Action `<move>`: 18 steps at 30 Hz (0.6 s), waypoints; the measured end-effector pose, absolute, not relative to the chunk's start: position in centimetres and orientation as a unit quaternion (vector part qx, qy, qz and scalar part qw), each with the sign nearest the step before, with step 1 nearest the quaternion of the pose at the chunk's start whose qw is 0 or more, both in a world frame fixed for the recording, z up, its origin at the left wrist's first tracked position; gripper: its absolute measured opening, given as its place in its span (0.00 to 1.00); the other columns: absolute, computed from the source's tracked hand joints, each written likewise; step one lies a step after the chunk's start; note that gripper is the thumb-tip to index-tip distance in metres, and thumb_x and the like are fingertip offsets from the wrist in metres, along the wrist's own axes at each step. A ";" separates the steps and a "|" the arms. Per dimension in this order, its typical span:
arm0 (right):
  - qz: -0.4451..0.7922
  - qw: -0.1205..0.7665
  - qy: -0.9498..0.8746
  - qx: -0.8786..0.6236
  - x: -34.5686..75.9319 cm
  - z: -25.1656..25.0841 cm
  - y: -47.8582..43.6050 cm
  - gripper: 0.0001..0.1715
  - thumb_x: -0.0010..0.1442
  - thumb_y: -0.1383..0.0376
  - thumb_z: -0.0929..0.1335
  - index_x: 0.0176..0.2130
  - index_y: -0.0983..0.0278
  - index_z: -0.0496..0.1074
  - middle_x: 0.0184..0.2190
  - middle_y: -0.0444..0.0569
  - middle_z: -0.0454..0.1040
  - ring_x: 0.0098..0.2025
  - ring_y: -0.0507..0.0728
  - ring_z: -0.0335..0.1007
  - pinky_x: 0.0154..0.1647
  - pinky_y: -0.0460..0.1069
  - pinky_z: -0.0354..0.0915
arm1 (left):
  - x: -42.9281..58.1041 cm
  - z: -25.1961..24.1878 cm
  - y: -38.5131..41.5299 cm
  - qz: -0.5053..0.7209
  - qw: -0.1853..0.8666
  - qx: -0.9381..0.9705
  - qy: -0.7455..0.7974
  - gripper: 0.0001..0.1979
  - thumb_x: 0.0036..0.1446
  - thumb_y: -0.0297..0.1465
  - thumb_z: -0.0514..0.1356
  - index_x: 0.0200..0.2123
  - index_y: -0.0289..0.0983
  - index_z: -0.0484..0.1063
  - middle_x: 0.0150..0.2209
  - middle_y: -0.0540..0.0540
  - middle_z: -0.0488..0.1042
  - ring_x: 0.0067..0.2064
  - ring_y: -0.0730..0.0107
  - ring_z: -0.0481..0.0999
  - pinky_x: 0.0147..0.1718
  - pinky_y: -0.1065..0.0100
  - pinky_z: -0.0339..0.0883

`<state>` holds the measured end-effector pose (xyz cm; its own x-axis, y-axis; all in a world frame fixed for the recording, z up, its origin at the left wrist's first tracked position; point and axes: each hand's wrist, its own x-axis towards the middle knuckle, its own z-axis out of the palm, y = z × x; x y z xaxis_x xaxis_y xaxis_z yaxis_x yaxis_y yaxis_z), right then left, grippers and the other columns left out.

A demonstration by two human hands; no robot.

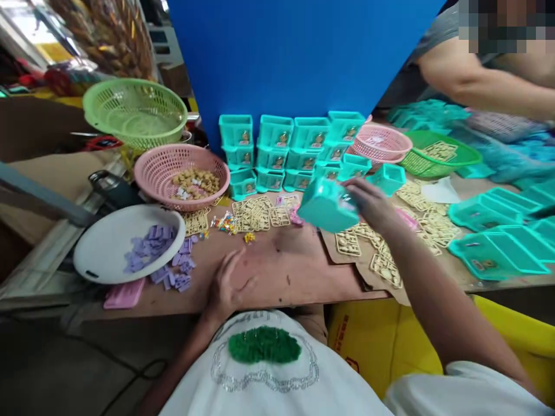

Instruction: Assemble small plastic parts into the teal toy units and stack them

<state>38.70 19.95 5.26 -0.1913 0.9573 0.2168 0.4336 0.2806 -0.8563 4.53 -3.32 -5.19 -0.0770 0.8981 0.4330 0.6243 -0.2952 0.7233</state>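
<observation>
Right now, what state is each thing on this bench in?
right hand: closed on a teal box, lifted
teal box: held tilted above the table
left hand: flat on the table, holding nothing
stacked teal boxes: upright in rows
pink basket: holds tan pieces
white tray: holds purple pieces
green basket: upright

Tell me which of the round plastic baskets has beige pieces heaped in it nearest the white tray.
The pink round plastic basket beside the white tray; the light green basket behind it looks empty.

teal box [328, 206] motion-blurred, co-worker's arm [477, 78] cut off by edge
</observation>
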 end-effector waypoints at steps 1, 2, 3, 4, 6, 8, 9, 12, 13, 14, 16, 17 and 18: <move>0.412 0.352 -0.698 -0.468 35.5 4.4 17.7 0.18 0.62 0.49 0.67 0.40 0.61 0.72 0.32 0.47 0.70 0.32 0.54 0.65 0.32 0.48 0.62 | 4.6 -4.7 -3.2 0.457 0.175 0.665 0.564 0.39 0.60 0.42 0.66 0.70 0.41 0.55 0.66 0.35 0.66 0.68 0.50 0.68 0.65 0.48 0.65; 0.471 0.307 -0.699 -0.441 32.5 3.5 15.6 0.20 0.62 0.48 0.67 0.40 0.61 0.72 0.32 0.46 0.69 0.32 0.54 0.64 0.31 0.48 0.61 | 4.6 -4.2 -3.1 0.458 0.200 0.668 0.552 0.48 0.57 0.44 0.68 0.73 0.41 0.48 0.70 0.33 0.61 0.71 0.47 0.63 0.68 0.47 0.62; 0.510 0.271 -0.701 -0.418 29.8 2.6 13.8 0.21 0.63 0.46 0.66 0.39 0.61 0.72 0.30 0.45 0.68 0.30 0.53 0.62 0.30 0.47 0.60 | 4.5 -3.8 -3.0 0.460 0.220 0.668 0.542 0.54 0.55 0.45 0.70 0.74 0.41 0.42 0.72 0.32 0.57 0.72 0.46 0.59 0.69 0.46 0.59; 0.540 0.233 -0.709 -0.390 27.5 1.8 12.4 0.23 0.63 0.45 0.66 0.39 0.61 0.71 0.28 0.44 0.67 0.30 0.53 0.61 0.29 0.47 0.60 | 4.5 -3.6 -2.9 0.463 0.231 0.666 0.538 0.57 0.53 0.46 0.71 0.75 0.41 0.39 0.72 0.31 0.55 0.73 0.45 0.58 0.69 0.46 0.59; 0.535 0.181 -0.753 -0.338 24.4 0.8 10.8 0.23 0.66 0.45 0.64 0.39 0.62 0.71 0.29 0.45 0.68 0.31 0.54 0.63 0.31 0.48 0.62 | 4.3 -3.5 -2.9 0.469 0.224 0.658 0.544 0.53 0.53 0.44 0.72 0.73 0.42 0.45 0.69 0.32 0.60 0.70 0.46 0.62 0.67 0.48 0.62; 0.453 0.187 -0.818 -0.303 22.2 1.1 10.8 0.20 0.68 0.49 0.63 0.40 0.63 0.72 0.34 0.50 0.72 0.35 0.56 0.68 0.36 0.50 0.65 | 4.0 -4.0 -2.9 0.476 0.206 0.650 0.555 0.45 0.54 0.42 0.72 0.70 0.42 0.54 0.65 0.34 0.66 0.66 0.49 0.68 0.64 0.49 0.66; 0.399 0.208 -0.845 -0.287 21.1 1.7 11.2 0.18 0.69 0.52 0.63 0.41 0.64 0.72 0.37 0.53 0.74 0.38 0.58 0.70 0.39 0.52 0.66 | 3.8 -4.3 -2.9 0.482 0.198 0.645 0.559 0.43 0.54 0.41 0.72 0.68 0.42 0.57 0.63 0.35 0.68 0.65 0.49 0.70 0.63 0.49 0.67; 0.309 0.274 -0.891 -0.191 15.9 4.7 12.3 0.12 0.70 0.60 0.64 0.45 0.65 0.73 0.43 0.57 0.76 0.43 0.59 0.73 0.43 0.53 0.68 | 3.6 -5.5 -2.8 0.493 0.193 0.634 0.564 0.45 0.51 0.39 0.74 0.67 0.43 0.57 0.61 0.36 0.68 0.63 0.48 0.71 0.62 0.47 0.68; 0.303 0.273 -0.902 -0.139 13.4 5.7 12.4 0.10 0.70 0.63 0.64 0.45 0.65 0.73 0.43 0.57 0.77 0.44 0.58 0.73 0.44 0.52 0.68 | 3.6 -5.9 -2.8 0.491 0.194 0.632 0.567 0.47 0.50 0.39 0.75 0.68 0.44 0.56 0.61 0.36 0.68 0.63 0.48 0.71 0.62 0.46 0.68; 0.297 0.258 -0.915 -0.087 10.6 6.6 12.2 0.09 0.69 0.67 0.64 0.45 0.65 0.74 0.43 0.56 0.78 0.44 0.58 0.74 0.44 0.51 0.68 | 3.7 -6.4 -2.7 0.486 0.198 0.632 0.570 0.48 0.49 0.38 0.75 0.68 0.44 0.54 0.62 0.36 0.68 0.64 0.47 0.71 0.62 0.45 0.68; 0.251 0.172 -0.953 -0.013 4.8 7.6 11.6 0.12 0.67 0.73 0.63 0.44 0.66 0.75 0.44 0.54 0.80 0.44 0.56 0.75 0.46 0.49 0.68 | 3.8 -7.3 -2.6 0.474 0.209 0.629 0.580 0.51 0.49 0.38 0.75 0.69 0.44 0.52 0.64 0.35 0.66 0.66 0.44 0.67 0.64 0.42 0.65; 0.206 0.103 -0.973 0.002 2.0 7.6 11.1 0.13 0.65 0.75 0.64 0.44 0.67 0.76 0.45 0.54 0.80 0.45 0.56 0.75 0.46 0.48 0.68 | 3.8 -7.6 -2.6 0.470 0.215 0.626 0.584 0.51 0.48 0.39 0.75 0.70 0.44 0.51 0.65 0.34 0.65 0.68 0.42 0.65 0.64 0.41 0.64; 0.157 0.028 -0.987 0.010 -0.5 7.5 10.7 0.13 0.64 0.76 0.65 0.45 0.68 0.77 0.45 0.55 0.81 0.45 0.56 0.75 0.45 0.48 0.68 | 3.8 -7.9 -2.5 0.468 0.220 0.624 0.586 0.52 0.48 0.40 0.75 0.70 0.43 0.50 0.66 0.33 0.64 0.68 0.40 0.64 0.65 0.40 0.64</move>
